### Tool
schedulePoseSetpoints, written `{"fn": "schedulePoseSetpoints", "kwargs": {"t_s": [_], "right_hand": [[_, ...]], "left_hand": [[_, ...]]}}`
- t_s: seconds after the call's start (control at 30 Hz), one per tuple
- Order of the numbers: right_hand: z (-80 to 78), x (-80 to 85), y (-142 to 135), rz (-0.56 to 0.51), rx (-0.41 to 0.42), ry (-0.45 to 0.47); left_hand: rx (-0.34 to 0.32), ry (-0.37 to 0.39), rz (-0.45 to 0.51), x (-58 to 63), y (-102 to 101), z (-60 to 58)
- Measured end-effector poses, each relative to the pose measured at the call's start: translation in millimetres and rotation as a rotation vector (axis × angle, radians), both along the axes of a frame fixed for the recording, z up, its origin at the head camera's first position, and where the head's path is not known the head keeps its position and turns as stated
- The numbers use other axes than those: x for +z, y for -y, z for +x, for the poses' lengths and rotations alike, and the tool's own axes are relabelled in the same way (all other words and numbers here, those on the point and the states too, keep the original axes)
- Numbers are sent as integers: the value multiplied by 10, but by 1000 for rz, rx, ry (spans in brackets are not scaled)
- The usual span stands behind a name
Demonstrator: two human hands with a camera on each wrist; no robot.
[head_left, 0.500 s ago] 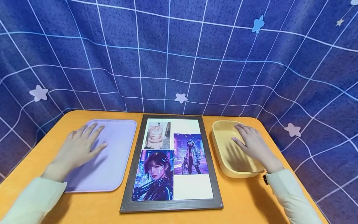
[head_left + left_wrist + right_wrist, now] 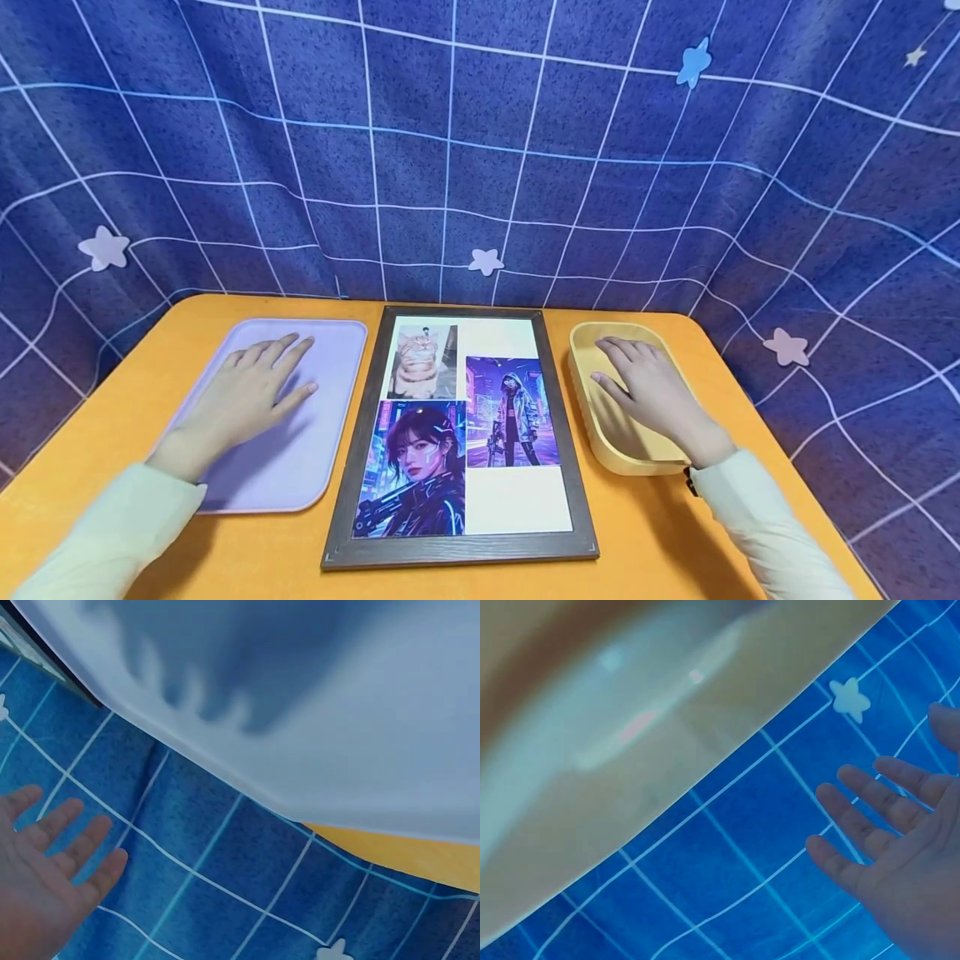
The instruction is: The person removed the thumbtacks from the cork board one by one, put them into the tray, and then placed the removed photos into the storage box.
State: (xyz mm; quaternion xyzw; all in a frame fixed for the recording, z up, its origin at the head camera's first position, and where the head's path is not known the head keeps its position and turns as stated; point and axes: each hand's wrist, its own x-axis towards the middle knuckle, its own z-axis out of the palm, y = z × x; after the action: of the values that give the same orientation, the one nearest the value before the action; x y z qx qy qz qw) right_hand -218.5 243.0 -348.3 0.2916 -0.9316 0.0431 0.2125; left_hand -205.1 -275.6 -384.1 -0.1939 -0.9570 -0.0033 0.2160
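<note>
My left hand hovers above a flat lilac tray, its fingers spread and nothing held; its shadow falls on the tray. On the other side, my right hand hangs over a yellow rectangular basin with its fingers extended and holding nothing. Between them lies a dark-framed board bearing a cat picture at upper left, a picture of a person's head and shoulders at lower left, and a picture of a standing figure in a hooded coat at right. The wrist views show both palms with fingers apart.
All of it stands on an orange table. A blue curtain with a white grid and star shapes hangs behind and at the sides. White panels show at the board's upper right and lower right.
My left hand has shifted right over the lilac tray. My right hand has moved left over the yellow basin. The tray, board and basin stay in place.
</note>
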Motion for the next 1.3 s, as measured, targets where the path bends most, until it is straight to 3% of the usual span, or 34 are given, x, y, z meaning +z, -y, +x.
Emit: {"fn": "schedulePoseSetpoints", "kwargs": {"t_s": [0.43, 0.87, 1.3], "right_hand": [[68, -36, 294, 46, 59, 2], [113, -183, 540, 90, 143, -75], [178, -357, 701, 104, 196, -33]], "left_hand": [[-38, 68, -22, -32, -257, -41], [-148, 43, -87, -17, -526, -128], [-224, 36, -123, 25, -864, -243]]}}
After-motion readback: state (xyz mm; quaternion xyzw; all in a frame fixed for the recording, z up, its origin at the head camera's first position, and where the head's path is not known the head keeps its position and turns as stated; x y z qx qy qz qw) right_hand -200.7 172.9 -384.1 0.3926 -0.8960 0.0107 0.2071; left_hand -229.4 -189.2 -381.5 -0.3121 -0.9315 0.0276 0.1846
